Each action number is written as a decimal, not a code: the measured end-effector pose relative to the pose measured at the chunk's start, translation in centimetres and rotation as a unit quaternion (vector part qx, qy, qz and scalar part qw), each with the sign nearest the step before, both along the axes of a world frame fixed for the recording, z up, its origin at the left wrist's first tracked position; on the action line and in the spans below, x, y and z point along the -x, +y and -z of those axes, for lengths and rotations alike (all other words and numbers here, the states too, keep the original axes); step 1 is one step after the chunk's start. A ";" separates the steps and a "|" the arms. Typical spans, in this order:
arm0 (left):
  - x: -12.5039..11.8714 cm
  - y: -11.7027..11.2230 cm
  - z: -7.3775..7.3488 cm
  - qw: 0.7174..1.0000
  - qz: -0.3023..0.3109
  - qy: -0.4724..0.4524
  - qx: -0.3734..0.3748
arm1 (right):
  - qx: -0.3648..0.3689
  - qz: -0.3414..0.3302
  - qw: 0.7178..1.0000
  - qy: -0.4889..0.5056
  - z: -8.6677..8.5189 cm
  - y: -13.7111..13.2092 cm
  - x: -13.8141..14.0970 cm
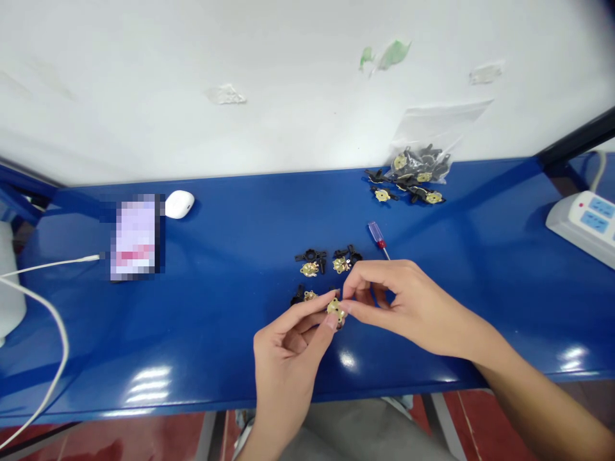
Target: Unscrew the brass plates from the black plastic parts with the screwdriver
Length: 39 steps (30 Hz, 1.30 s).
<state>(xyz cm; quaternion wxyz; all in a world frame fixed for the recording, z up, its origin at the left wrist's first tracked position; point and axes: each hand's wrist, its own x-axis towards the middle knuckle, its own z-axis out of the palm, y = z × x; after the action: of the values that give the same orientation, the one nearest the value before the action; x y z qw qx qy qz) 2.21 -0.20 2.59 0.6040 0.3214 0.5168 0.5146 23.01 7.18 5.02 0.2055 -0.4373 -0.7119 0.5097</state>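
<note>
**Round brass disc (335,310) pinched above a glossy blue workbench (269,211)**

The painted workbench runs below a scuffed white wall (144,96), with a white power strip (581,221) at its right end and a white cable (48,307) at its left. Near the wall, a clear plastic bag (427,128) lies against a heap of black-and-brass parts (413,173). Smaller black-and-brass clusters (310,269) sit nearer the front, just beside a slim red-and-clear screwdriver (378,235). The left hand (288,365) and right hand (408,307) are curled, each pinching the round brass disc between thumb and fingertips from opposite sides. It is held just above the bench, near the front cluster, its dark backing partly hidden.
</note>
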 end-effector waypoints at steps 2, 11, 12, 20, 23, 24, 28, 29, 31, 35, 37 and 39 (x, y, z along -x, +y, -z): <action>0.0 0.0 0.0 1.000 0.001 -0.005 0.005 | 0.008 0.000 1.000 0.003 0.0 -0.1 0.2; 0.2 -0.1 -0.1 0.999 0.012 -0.028 0.020 | 0.026 -0.006 1.000 0.015 -0.3 -0.1 0.5; 0.2 0.0 -0.1 0.999 0.011 -0.029 0.020 | 0.026 -0.007 1.000 0.015 -0.3 -0.1 0.5; 0.0 0.0 0.2 0.999 0.003 -0.042 0.010 | 0.024 -0.014 0.999 0.017 -0.5 -0.2 0.3; 0.1 -0.1 0.3 0.999 0.003 -0.042 0.008 | 0.024 -0.019 0.999 0.017 -0.6 -0.2 0.4; 0.1 -0.1 0.3 0.999 0.003 -0.042 0.006 | 0.023 -0.021 0.999 0.016 -0.6 -0.1 0.4; 0.1 -0.2 0.4 0.999 -0.005 -0.032 -0.005 | 0.015 -0.021 1.000 0.012 -0.4 -0.2 0.6; 0.0 -0.3 0.4 1.000 -0.010 -0.028 -0.009 | 0.013 -0.021 1.000 0.010 -0.4 -0.2 0.6; 0.0 -0.5 0.4 0.999 -0.023 -0.018 -0.018 | 0.008 -0.019 1.000 0.006 -0.3 -0.2 0.5; 0.1 -1.0 0.3 0.999 -0.040 0.009 -0.027 | -0.038 0.070 0.996 -0.028 -0.4 0.5 -0.7; 0.2 -1.2 0.3 0.999 -0.041 0.020 -0.028 | -0.091 0.183 0.976 -0.069 -0.3 1.3 -1.7; 0.3 -1.4 0.4 0.999 -0.037 0.027 -0.027 | -0.144 0.286 0.939 -0.124 0.2 2.2 -2.6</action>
<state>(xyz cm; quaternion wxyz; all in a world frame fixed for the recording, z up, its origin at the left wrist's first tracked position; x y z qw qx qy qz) 1.91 -1.58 2.20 0.5614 0.3317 0.5307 0.5415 25.64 9.40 4.87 0.3134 -0.6477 -0.6426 0.2634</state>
